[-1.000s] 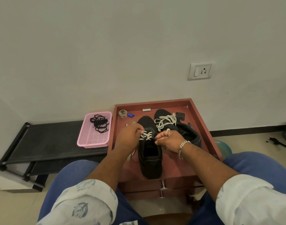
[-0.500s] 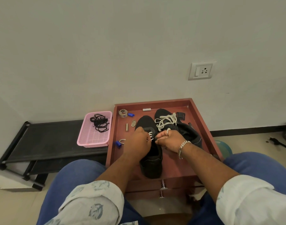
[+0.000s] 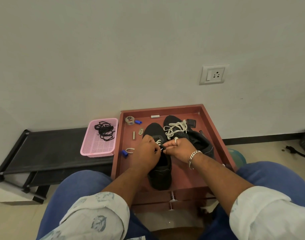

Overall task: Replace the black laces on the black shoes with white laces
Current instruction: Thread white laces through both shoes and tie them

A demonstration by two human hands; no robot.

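A person sits at a low reddish-brown wooden desk [image 3: 217,135] with a raised rim, knees in blue trousers on either side of its near edge. Both hands meet over a black fabric shoe [image 3: 159,170] lying lengthwise in the middle of the desk, heel toward the near edge. The left hand [image 3: 146,153] has its fingers curled, its grip pinching the white lace [image 3: 158,142] that crosses the shoe's upper eyelets. The right hand [image 3: 180,148], wearing a silver ring and a silver chain bracelet [image 3: 194,157], pinches the end of the same lace, its tip showing between the two hands. A second black shoe [image 3: 200,142] lies just beside the first toward the desk's right edge, a loose white lace [image 3: 175,129] bunched over its front. Near the far left corner sit a small roll of tape [image 3: 129,120] and a blue cap. Off the left edge, a pink plastic mesh basket [image 3: 98,146] on a black low rack [image 3: 53,144] holds the tangled black laces [image 3: 104,130].
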